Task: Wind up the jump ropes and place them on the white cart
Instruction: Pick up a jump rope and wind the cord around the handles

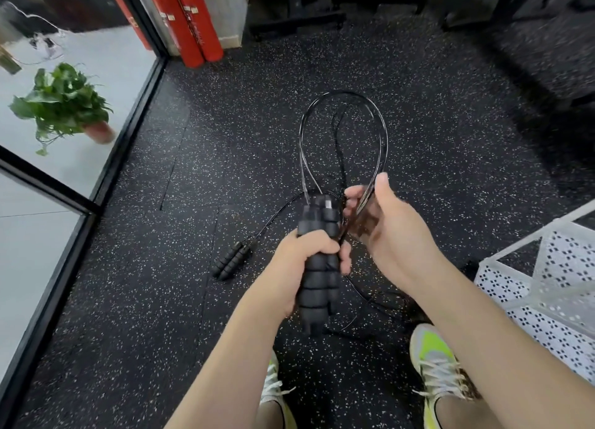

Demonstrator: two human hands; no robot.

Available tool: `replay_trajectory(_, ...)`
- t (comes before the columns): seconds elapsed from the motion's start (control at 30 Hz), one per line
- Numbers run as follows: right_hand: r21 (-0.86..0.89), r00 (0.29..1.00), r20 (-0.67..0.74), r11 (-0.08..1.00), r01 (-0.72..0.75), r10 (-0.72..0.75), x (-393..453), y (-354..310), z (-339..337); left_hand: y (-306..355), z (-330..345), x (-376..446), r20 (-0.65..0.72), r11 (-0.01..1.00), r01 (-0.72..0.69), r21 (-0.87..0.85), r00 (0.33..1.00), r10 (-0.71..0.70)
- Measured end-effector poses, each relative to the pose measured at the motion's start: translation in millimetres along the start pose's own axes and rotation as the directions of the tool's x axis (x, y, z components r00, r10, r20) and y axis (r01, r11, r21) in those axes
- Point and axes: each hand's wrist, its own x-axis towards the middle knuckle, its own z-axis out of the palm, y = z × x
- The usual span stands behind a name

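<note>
Left hand is clenched around two black jump-rope handles held side by side, upright, out in front of the body. Handles are ribbed foam, segmented into rounded rings; one has a small silver fitting at its top end. Right hand pinches the thin black cord between thumb and fingers, just right of the handle tops. Cord is glossy and smooth, and rises from the handle tops in a tall oval loop of at least two strands before coming back down into the right hand. More slack trails down to the floor near the shoes.

Second jump rope lies on the floor, left of the hands: two more ribbed black handles lying together, its cord running up-right toward the held set. Count: two ropes, four handles.

White cart sits at the right edge, only a corner in view: white perforated sheet metal with a plain rim.

Floor is black rubber matting with white speckles, with seams visible. Two red fire extinguishers stand top left against a glass partition with a black frame. One potted green plant in a pinkish pot sits behind the glass. Two white and neon-yellow sneakers at the bottom.
</note>
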Motion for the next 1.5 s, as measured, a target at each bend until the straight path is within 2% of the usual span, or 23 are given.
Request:
replay_trajectory(0.1,-0.233,0.991,0.032,0.965,-0.118,0.129,-3,18,-3,8,3,3,0.09,0.968,0.02,-0.25,0.996,0.002)
replay_trajectory(0.17,-0.483,0.991,0.033,0.87,-0.099,0.131,-10,32,-2,16,5,1,0.132,0.921,0.02,-0.39,0.991,0.034)
replay_trajectory(0.23,-0.562,0.987,0.103,0.826,-0.047,0.127,-17,43,0,23,5,0,0.104,0.87,-0.015,-0.493,0.992,0.077)
replay_trajectory(0.33,-0.472,0.98,0.157,0.881,-0.031,0.118,-26,45,9,29,0,0,-0.037,0.865,-0.157,-0.477,0.987,0.158)
replay_trajectory(0.43,-0.391,0.989,0.107,0.919,-0.055,0.105,-26,40,13,30,-5,1,-0.144,0.905,-0.194,-0.378,0.978,0.149)
replay_trajectory(0.53,-0.226,0.991,0.089,0.971,-0.077,0.099,-23,29,15,25,-10,1,-0.189,0.981,-0.132,-0.145,0.977,0.104)
replay_trajectory(0.6,-0.059,0.989,0.104,0.994,-0.096,0.102,-19,19,15,15,-12,-1,-0.244,0.998,-0.021,0.061,0.969,0.035)
replay_trajectory(0.63,0.013,0.988,0.112,0.994,-0.11,0.108,-17,14,15,10,-10,-3,-0.262,0.993,0.038,0.111,0.965,-0.008)
replay_trajectory(0.7,0.14,0.984,0.14,0.981,-0.131,0.112,-13,7,13,-2,-9,-5,-0.261,0.983,0.104,0.151,0.963,-0.062)
replay_trajectory(0.77,0.253,0.984,0.143,0.957,-0.143,0.109,-9,1,9,-10,-9,-6,-0.227,0.984,0.107,0.145,0.971,-0.072)
replay_trajectory(0.83,0.333,0.988,0.122,0.933,-0.132,0.096,-5,-4,5,-12,-8,-6,-0.125,0.988,0.099,0.115,0.989,-0.084)
replay_trajectory(0.9,0.352,0.993,0.065,0.929,-0.112,0.095,-3,-6,2,-13,-6,-6,0.003,0.992,0.108,0.06,0.994,-0.108)
replay_trajectory(0.97,0.337,0.993,-0.018,0.936,-0.105,0.118,-1,-4,-1,-16,-4,-3,0.014,0.992,0.114,0.046,0.993,-0.114)
replay_trajectory(1.0,0.325,0.989,-0.06,0.939,-0.111,0.138,0,-2,-4,-18,-5,-1,-0.024,0.992,0.109,0.062,0.994,-0.108)
replay_trajectory(1.1,0.18,0.961,-0.216,0.974,-0.136,0.174,4,4,-11,-18,-8,3,-0.129,0.988,0.084,0.132,0.989,-0.067)
replay_trajectory(1.17,-0.045,0.926,-0.358,0.988,-0.15,0.124,8,8,-17,-15,-9,4,-0.108,0.996,0.05,0.077,0.993,-0.042)
replay_trajectory(1.27,-0.392,0.901,-0.434,0.895,-0.214,0.025,10,16,-22,-9,-9,2,-0.01,0.997,0.039,-0.069,0.999,-0.04)
replay_trajectory(1.33,-0.533,0.906,-0.422,0.798,-0.282,0.039,5,16,-22,-8,-11,0,0.077,0.995,0.047,-0.088,0.996,-0.04)
replay_trajectory(1.4,-0.635,0.932,-0.361,0.736,-0.233,-0.016,1,13,-18,-8,-12,-1,0.175,0.994,0.073,-0.08,0.983,-0.058)
replay_trajectory(1.43,-0.703,0.946,-0.31,0.692,-0.163,-0.093,-2,11,-17,-8,-11,-2,0.221,0.993,0.093,-0.069,0.972,-0.075)
replay_trajectory(1.5,-0.804,0.937,-0.139,0.588,0.083,-0.322,-9,7,-15,-8,-7,-3,0.28,0.988,0.142,-0.054,0.952,-0.121)
